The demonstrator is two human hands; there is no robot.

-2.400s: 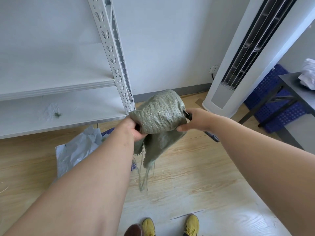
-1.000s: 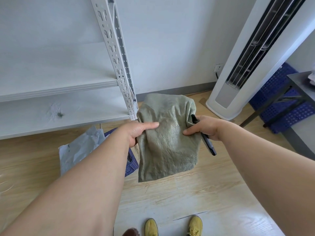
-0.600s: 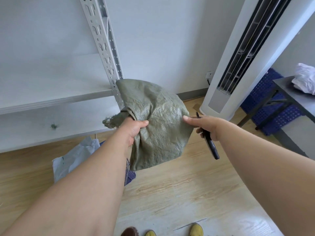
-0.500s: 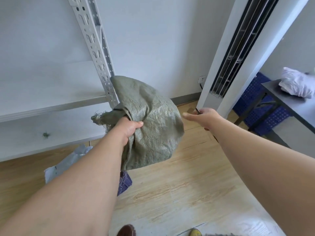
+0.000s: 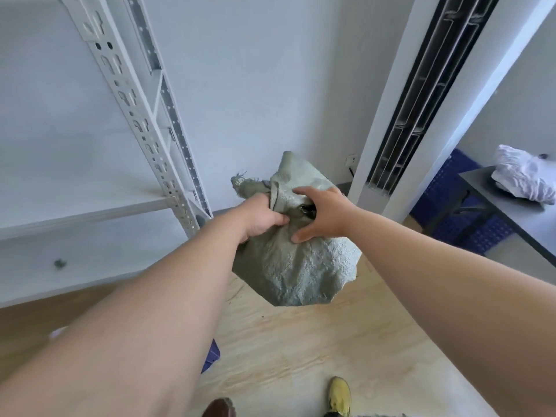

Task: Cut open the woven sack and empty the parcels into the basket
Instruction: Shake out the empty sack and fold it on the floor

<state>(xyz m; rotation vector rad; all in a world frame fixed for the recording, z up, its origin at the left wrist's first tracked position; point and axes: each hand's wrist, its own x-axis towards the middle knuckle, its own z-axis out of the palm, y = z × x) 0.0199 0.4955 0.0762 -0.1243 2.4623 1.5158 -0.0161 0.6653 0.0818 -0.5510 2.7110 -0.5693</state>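
My left hand [image 5: 262, 218] grips the bunched neck of the woven sack [image 5: 296, 266], fingers curled tight round the gathered cloth, its frayed end sticking out past my knuckles. My right hand [image 5: 322, 215] lies spread against the sack just beside the left, index finger and thumb apart, with a dark object [image 5: 307, 209] tucked under the palm; I cannot tell what it is. The sack hangs limp in the air above the wooden floor [image 5: 301, 350]. Left of it stands a white metal shelf rack [image 5: 144, 115], right of it a tall white air conditioner [image 5: 421, 100]. A corner of the blue basket [image 5: 212, 355] peeks from under my left forearm.
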